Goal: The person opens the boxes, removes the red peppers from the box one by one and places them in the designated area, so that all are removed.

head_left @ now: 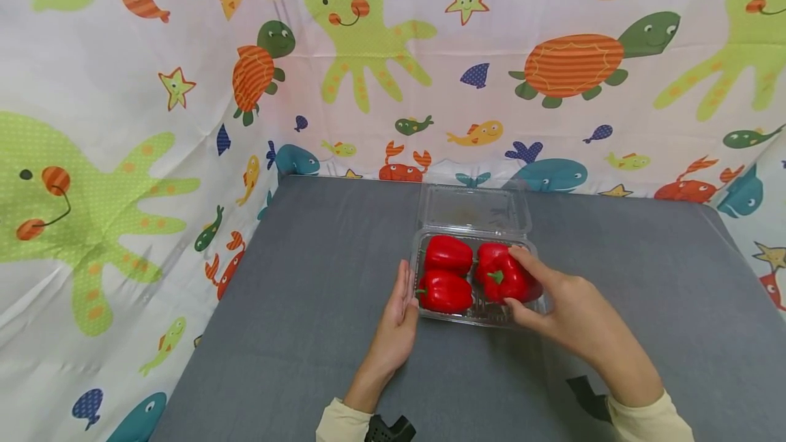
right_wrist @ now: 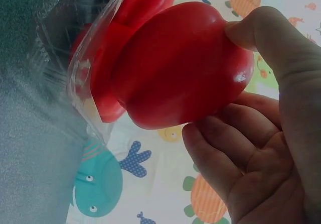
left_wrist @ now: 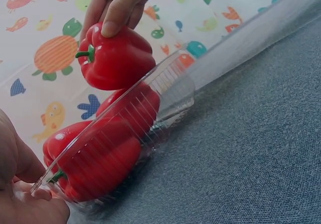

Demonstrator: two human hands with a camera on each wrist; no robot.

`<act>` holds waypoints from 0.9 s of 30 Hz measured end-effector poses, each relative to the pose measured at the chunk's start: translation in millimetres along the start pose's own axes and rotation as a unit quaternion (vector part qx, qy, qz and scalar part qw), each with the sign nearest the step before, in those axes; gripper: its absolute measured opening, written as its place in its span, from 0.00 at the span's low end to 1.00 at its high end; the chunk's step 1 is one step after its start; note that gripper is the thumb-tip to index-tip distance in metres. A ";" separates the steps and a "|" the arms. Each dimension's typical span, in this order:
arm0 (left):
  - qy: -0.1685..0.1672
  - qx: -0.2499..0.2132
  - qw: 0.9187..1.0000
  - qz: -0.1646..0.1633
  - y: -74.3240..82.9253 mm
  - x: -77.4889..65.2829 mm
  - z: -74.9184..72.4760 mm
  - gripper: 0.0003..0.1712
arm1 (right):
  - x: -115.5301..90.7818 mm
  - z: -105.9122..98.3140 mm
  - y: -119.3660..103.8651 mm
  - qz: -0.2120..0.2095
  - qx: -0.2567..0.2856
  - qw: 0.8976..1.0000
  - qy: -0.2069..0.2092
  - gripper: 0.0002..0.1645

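Observation:
A clear plastic clamshell container (head_left: 491,319) stands on the grey cloth, its lid (head_left: 473,209) folded open toward the back. Two red bell peppers (head_left: 446,292) (head_left: 449,254) lie in its left half. My right hand (head_left: 571,305) holds another red bell pepper (head_left: 505,280) between thumb and fingers, over the right half. It partly covers a further red pepper (head_left: 488,251) behind it. In the left wrist view, the held pepper (left_wrist: 118,58) is raised above the rim, green stem facing out. My left hand (head_left: 393,326) rests along the container's left side with extended fingers, thumb by the front corner.
Grey cloth (head_left: 307,278) covers the table around the container. A white curtain (head_left: 393,135) printed with sea animals hangs behind and along the left side. Dark wrist straps (head_left: 391,428) show at the cuffs.

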State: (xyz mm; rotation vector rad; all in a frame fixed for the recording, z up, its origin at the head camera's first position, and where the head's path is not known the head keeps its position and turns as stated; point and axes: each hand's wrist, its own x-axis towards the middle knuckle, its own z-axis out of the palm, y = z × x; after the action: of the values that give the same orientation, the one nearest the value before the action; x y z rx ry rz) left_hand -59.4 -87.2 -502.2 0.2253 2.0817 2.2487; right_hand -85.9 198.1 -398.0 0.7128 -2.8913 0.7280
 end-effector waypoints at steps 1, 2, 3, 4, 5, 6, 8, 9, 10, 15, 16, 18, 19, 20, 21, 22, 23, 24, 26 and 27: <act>0.000 -0.001 1.000 0.001 -0.1 -0.1 -0.1 0.43 | -0.2 -0.5 0.6 -0.002 -0.001 1.000 0.003 0.56; -0.001 -0.002 1.000 0.001 -0.3 -0.3 -0.1 0.43 | -0.4 -0.9 1.4 -0.004 -0.003 1.000 0.008 0.56; -0.001 -0.003 1.000 0.002 -0.6 -0.4 -0.3 0.43 | -0.6 -1.1 2.3 -0.007 -0.006 1.000 0.012 0.56; -0.002 -0.003 1.000 0.003 -0.8 -0.5 -0.3 0.43 | -0.6 -1.2 3.3 -0.010 -0.009 1.000 0.017 0.56; -0.002 -0.004 1.000 0.003 -0.9 -0.7 -0.3 0.43 | -0.7 -1.3 4.3 -0.012 -0.012 1.000 0.022 0.56; -0.001 -0.004 1.000 0.004 -1.1 -0.8 -0.4 0.43 | -0.8 -1.4 5.2 -0.013 -0.013 0.999 0.026 0.56; -0.001 -0.002 1.000 0.003 -1.3 -0.9 -0.4 0.43 | -0.9 -1.6 7.0 -0.012 -0.018 0.999 0.032 0.56; -0.001 -0.002 1.000 0.003 -1.4 -0.9 -0.4 0.43 | -1.0 -1.6 7.7 -0.011 -0.019 0.999 0.035 0.56; 0.000 -0.001 1.000 0.002 -1.1 -1.0 -0.4 0.43 | -1.3 -1.9 8.2 -0.010 -0.020 0.999 0.037 0.57; 0.001 0.002 1.000 0.000 -0.9 -0.5 0.2 0.43 | -2.0 -2.8 10.7 -0.005 -0.026 0.998 0.058 0.57; 0.001 0.003 1.000 0.000 -0.8 -0.5 0.2 0.43 | -2.2 -2.9 11.4 -0.004 -0.027 0.998 0.064 0.57; 0.001 0.001 1.000 0.000 -0.8 -0.1 0.4 0.42 | -2.1 -3.1 13.2 -0.004 -0.029 0.997 0.076 0.56; 0.001 0.001 1.000 0.000 -1.2 -0.2 0.3 0.42 | -2.2 -3.3 14.1 -0.003 -0.030 0.996 0.081 0.56; 0.001 0.001 1.000 -0.001 -1.3 -0.2 0.3 0.42 | -2.2 -3.6 15.0 0.000 -0.030 0.996 0.083 0.56; 0.001 0.000 1.000 0.002 -1.6 -0.2 0.3 0.42 | -2.2 -3.7 16.1 0.002 -0.029 0.996 0.085 0.56; 0.001 0.000 1.000 0.001 -2.0 -0.1 0.2 0.42 | -2.1 -3.9 16.9 0.005 -0.029 0.996 0.085 0.56; 0.001 -0.001 1.000 0.001 -2.2 0.0 0.2 0.42 | -1.9 -4.0 18.0 0.006 -0.030 0.996 0.086 0.56; 0.002 -0.001 1.000 0.000 -2.3 0.0 0.2 0.42 | -1.6 -4.0 19.0 0.008 -0.030 0.996 0.086 0.57; 0.002 0.000 1.000 -0.001 -2.2 0.1 0.3 0.42 | -1.3 -4.1 21.1 0.010 -0.029 0.996 0.087 0.58; 0.001 0.000 1.000 -0.001 -2.2 0.1 0.3 0.42 | -1.2 -4.1 22.2 0.011 -0.030 0.996 0.087 0.58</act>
State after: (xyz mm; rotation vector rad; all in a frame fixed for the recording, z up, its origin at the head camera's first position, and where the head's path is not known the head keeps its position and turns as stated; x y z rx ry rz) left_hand -59.5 -86.7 -504.3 0.2198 2.0832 2.2486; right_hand -95.1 217.8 -404.1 0.5802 -2.7537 0.6671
